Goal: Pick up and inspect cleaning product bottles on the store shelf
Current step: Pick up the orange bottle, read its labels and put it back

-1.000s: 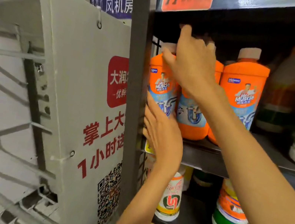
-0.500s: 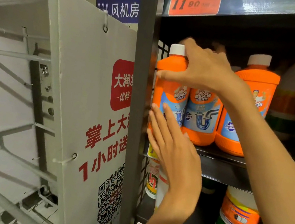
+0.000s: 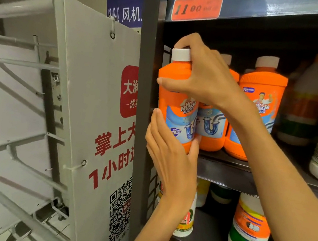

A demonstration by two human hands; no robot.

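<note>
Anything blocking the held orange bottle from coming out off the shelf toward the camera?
Nothing visible does. The right hand holds the orange bottle at its shoulder and cap, and the left hand cups its base. It sits at the shelf's front edge, with the upright post beside it on the left and a second bottle close on its right.

We saw a glossy orange plastic bottle (image 3: pixel 176 93) with a smooth white cap (image 3: pixel 181 54). The dark grey shelf (image 3: pixel 227 171) looked like matt painted metal.
</note>
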